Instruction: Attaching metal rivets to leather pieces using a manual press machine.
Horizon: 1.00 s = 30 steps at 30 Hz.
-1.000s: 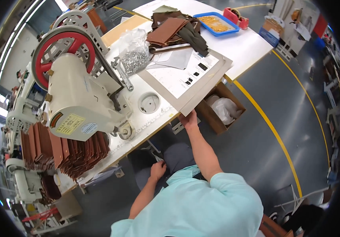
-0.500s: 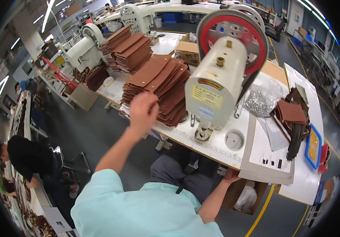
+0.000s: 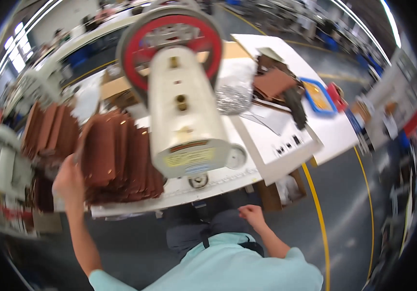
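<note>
Though at left hand [image 3: 69,180], brown panels [image 3: 116,155], machine [image 3: 186,116] between them and tray [image 3: 324,112]

The left hand [image 3: 69,183] is blurred at the brown stack [image 3: 116,160], its grip unclear

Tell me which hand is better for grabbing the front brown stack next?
Probably the left hand: it's at the left edge of the front brown stack, though blur hides its grip. The right hand is by the lap, farther away.
</note>
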{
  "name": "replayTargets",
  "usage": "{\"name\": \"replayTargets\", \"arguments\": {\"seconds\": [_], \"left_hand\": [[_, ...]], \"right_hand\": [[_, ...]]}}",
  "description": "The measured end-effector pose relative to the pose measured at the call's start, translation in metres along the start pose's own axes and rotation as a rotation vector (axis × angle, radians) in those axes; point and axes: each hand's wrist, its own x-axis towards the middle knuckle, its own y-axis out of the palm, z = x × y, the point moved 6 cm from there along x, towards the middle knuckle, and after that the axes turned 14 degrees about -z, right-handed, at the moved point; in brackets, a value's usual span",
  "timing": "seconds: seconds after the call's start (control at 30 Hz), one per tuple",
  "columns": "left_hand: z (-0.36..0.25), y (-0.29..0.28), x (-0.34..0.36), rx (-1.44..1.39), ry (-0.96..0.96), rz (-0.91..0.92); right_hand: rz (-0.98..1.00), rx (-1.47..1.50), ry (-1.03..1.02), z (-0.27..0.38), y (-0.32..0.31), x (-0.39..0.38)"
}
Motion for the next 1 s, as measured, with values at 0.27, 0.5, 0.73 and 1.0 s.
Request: {"name": "replayTargets", "arguments": {"seconds": [0.27, 0.5, 0.73, 1.0], "left_hand": [[-0.024, -0.170, -0.002, -0.342, -0.328, -0.368], [-0.148, -0.176, -0.037, -0.759, 0.278, 0.250], [-0.257, -0.071, -0.106, -0.859, 0.182, 0.386], [-0.251, 0.041, -0.209, -1.130, -1.093, 0.778]], "right_hand": [[0.265, -0.126, -0.666, 0.138, 0.062, -0.109], [0.295, 0.259, -1.478, 0.291, 0.038, -0.186], [0.607, 0.092, -1.103, 0.240, 0.064, -0.127], [0.507, 0.289, -0.194, 0.166, 0.060, -0.041]]}}
